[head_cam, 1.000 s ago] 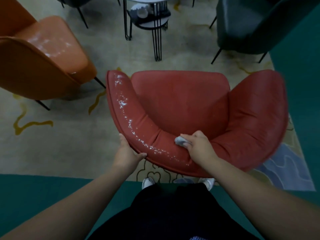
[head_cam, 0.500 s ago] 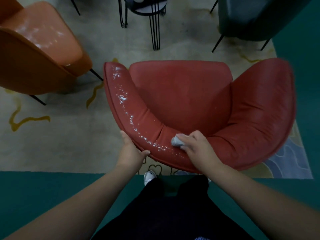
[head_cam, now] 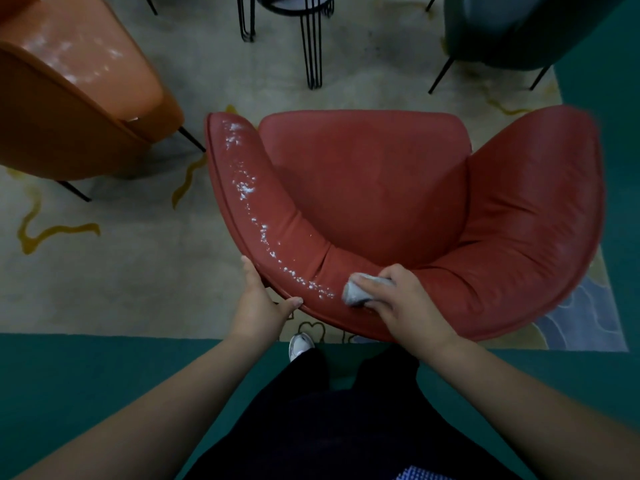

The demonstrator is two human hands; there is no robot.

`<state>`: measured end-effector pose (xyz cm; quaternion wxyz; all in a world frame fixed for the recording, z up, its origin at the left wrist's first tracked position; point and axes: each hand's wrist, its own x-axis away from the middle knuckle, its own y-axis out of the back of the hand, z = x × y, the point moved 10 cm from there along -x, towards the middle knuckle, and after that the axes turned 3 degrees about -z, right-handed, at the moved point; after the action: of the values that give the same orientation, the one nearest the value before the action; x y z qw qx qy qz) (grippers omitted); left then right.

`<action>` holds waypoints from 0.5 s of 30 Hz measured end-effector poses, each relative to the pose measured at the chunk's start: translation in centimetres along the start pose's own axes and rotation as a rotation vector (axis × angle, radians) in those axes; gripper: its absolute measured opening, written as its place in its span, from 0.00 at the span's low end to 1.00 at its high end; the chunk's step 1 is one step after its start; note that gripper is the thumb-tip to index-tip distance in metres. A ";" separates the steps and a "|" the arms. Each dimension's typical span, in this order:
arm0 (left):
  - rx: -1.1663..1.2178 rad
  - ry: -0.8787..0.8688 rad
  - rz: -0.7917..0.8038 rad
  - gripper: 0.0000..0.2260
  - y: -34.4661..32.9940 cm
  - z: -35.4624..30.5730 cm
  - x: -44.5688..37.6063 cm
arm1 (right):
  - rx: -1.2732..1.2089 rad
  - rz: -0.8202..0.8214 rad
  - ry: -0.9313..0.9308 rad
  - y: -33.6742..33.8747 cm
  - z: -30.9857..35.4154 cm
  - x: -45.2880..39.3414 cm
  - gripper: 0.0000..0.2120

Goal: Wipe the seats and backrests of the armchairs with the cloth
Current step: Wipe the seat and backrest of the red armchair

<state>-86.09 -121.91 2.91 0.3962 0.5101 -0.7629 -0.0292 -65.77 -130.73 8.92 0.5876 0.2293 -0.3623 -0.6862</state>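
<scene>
A red armchair (head_cam: 363,188) stands right below me, seen from behind its curved backrest. White specks (head_cam: 252,216) run along the top of its left arm and backrest. My right hand (head_cam: 405,303) grips a wadded grey cloth (head_cam: 356,289) and presses it on the backrest top, just right of where the specks end. My left hand (head_cam: 263,303) holds the outer rim of the backrest, thumb hooked over the edge. Part of the cloth is hidden under my fingers.
An orange armchair (head_cam: 79,91) with white smears on its seat stands at the left. A dark green armchair (head_cam: 519,29) is at the back right, and a black wire-legged side table (head_cam: 304,32) at the back. Beige patterned rug (head_cam: 121,271) and teal floor lie beneath.
My right hand with the cloth has slid a little leftward along the backrest top toward the specks. My left hand stays on the rim. The view has tilted slightly downward.
</scene>
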 end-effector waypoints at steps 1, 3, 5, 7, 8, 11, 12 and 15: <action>0.011 0.011 -0.001 0.48 0.0 0.1 0.0 | 0.015 -0.005 0.018 0.8 -0.5 0.9 0.22; 0.030 0.021 -0.002 0.48 -0.2 0.2 0.0 | 0.037 -0.025 0.051 2.0 -1.2 2.6 0.23; 0.041 0.016 -0.002 0.48 -0.4 0.1 -0.1 | 0.053 -0.060 0.074 2.0 -0.9 3.1 0.24; 0.055 0.021 -0.003 0.49 -0.5 0.1 -0.2 | 0.030 -0.063 0.081 0.9 0.4 2.2 0.23; 0.059 0.026 -0.001 0.49 -0.5 0.1 -0.2 | 0.015 -0.047 0.092 0.0 1.4 1.5 0.22; 0.058 0.026 0.007 0.49 -0.4 0.1 -0.2 | 0.010 0.012 0.121 -1.3 2.9 0.4 0.21; 0.058 0.026 0.012 0.49 -0.4 0.1 -0.2 | 0.014 0.021 0.117 -0.9 2.3 0.7 0.22; 0.067 0.036 0.014 0.46 -0.5 0.3 -0.3 | 0.054 -0.019 0.143 1.3 0.1 3.0 0.23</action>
<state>-85.86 -122.02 2.35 0.3929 0.5180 -0.7598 0.0085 -65.65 -133.73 10.29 0.5993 0.2968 -0.3354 -0.6635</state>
